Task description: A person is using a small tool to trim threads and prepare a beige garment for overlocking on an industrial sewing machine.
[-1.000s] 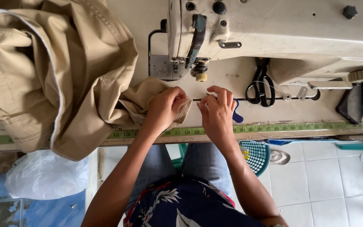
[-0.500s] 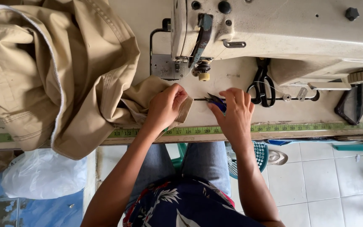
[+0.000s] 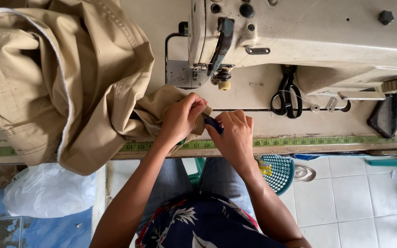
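Observation:
A large tan garment [image 3: 65, 78] is piled on the left of the sewing table, with one corner pulled toward the middle. My left hand [image 3: 180, 117] pinches that tan corner just in front of the sewing machine's needle area [image 3: 224, 80]. My right hand [image 3: 235, 135] is closed around a small dark blue tool [image 3: 213, 124], whose tip touches the fabric corner held by the left hand. Both hands sit close together above the green measuring tape [image 3: 299, 141] fixed along the table's front edge.
A cream sewing machine [image 3: 309, 32] fills the back right. Black scissors [image 3: 286, 94] lie under its arm, and a dark object [image 3: 387, 115] lies at the far right. Below the table are a white plastic bag [image 3: 47, 190], a teal perforated stool [image 3: 279, 172] and tiled floor.
My right hand reached right toward the scissors side, picked up the dark blue tool, and came back left to the fabric corner. The left hand kept holding the fabric.

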